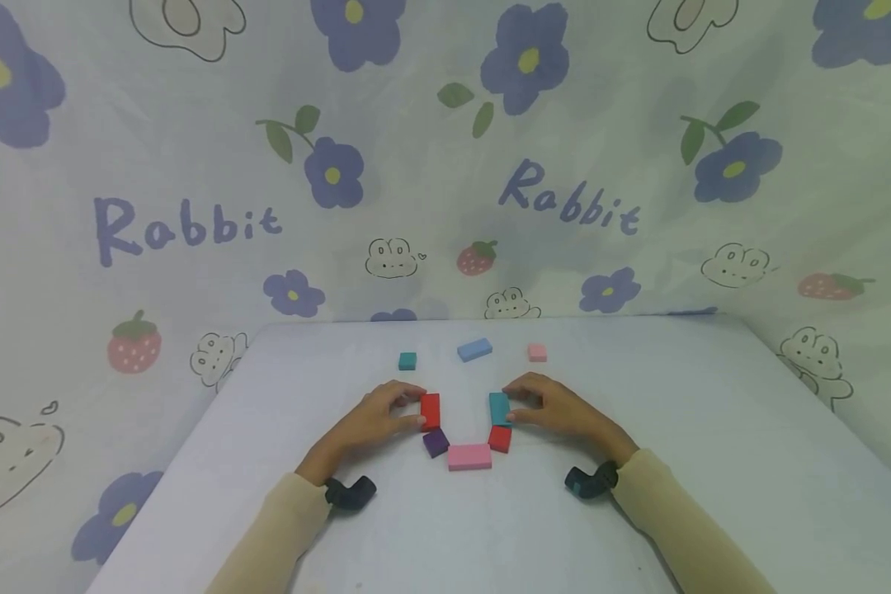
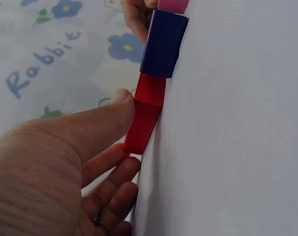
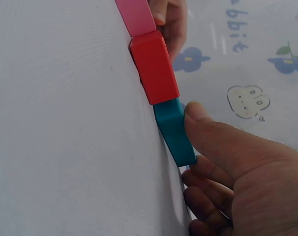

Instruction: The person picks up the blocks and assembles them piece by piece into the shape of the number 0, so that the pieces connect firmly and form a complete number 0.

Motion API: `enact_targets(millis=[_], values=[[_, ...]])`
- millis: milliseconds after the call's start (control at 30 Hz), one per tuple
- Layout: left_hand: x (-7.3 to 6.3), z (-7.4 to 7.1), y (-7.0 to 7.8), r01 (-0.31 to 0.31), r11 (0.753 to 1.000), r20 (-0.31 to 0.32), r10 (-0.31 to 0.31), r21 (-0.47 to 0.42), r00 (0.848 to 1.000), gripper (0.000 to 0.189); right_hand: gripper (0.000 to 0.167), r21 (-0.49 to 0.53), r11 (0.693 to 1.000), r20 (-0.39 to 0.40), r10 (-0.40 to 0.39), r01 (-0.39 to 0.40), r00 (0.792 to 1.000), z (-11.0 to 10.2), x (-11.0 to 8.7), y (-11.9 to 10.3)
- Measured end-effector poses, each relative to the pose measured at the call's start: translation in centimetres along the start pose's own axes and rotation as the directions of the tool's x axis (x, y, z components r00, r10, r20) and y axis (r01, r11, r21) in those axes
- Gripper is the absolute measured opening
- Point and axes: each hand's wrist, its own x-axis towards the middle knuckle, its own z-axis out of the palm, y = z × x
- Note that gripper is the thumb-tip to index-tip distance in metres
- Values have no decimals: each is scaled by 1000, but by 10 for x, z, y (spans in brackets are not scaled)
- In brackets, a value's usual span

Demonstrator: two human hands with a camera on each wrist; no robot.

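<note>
My left hand (image 1: 377, 412) pinches a long red block (image 1: 430, 411) by its two ends, thumb at the near end and index finger at the far one. Opposite it, a teal block (image 1: 499, 409) is held the same way by my right hand (image 1: 560, 406). A dark purple block (image 1: 436, 443) meets the near end of the red block. Against the teal block's near end sits a small red block (image 3: 155, 68). Between these two, a pink block (image 1: 469, 457) lies crosswise nearest me, so the blocks form a U open at the far side.
Farther back on the white table (image 1: 638, 363) lie a small green block (image 1: 407, 360), a light blue block (image 1: 474, 350) and a small light pink block (image 1: 537, 353). A patterned curtain (image 1: 431, 181) hangs behind the table. Both wrists wear black cameras.
</note>
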Motion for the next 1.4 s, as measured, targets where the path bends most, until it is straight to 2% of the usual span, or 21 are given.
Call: enact_targets(millis=[1400], values=[[-1, 2, -2, 12, 1000, -2, -12, 12, 1000, 53, 49, 13, 999, -5, 41, -41, 999, 0, -1, -1]])
